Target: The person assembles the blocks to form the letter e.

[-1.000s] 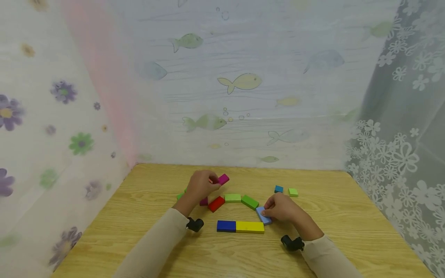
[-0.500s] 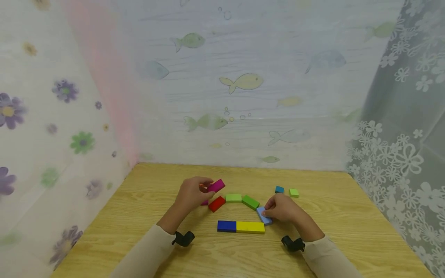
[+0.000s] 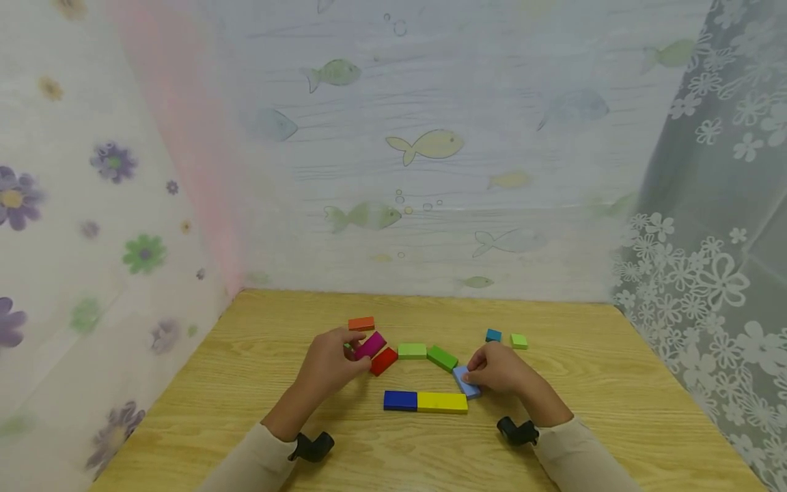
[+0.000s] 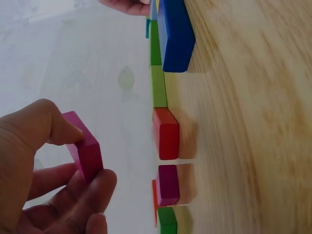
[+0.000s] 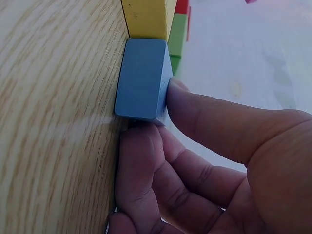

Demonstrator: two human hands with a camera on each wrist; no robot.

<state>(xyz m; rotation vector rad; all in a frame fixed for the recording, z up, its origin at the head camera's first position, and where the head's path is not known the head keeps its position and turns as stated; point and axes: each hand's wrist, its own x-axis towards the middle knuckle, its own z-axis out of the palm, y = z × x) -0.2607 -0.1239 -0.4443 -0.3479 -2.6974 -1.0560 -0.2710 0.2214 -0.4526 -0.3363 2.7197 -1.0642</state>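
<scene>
My left hand (image 3: 328,365) pinches a magenta block (image 3: 371,346) between thumb and fingers, raised above the tabletop. In the left wrist view, a purple block (image 4: 168,185) lies on the wood below, beside a red block (image 4: 168,136). My right hand (image 3: 501,369) holds a light blue block (image 3: 464,383) at the right end of a curved row, its thumb on top and fingertips at the side. The row also has a light green block (image 3: 412,351) and a green block (image 3: 442,358). In front, a dark blue block (image 3: 400,401) touches a yellow block (image 3: 443,402) end to end.
An orange block (image 3: 361,324) lies behind my left hand. At the back right are a small blue block (image 3: 494,335) and a lime block (image 3: 519,341). A green block (image 4: 167,222) shows beyond the purple one. Patterned curtains surround the wooden table (image 3: 584,396).
My left hand has moved left and toward me, lowering the magenta block close to the red one and uncovering the orange block. The right hand stays on the light blue block.
</scene>
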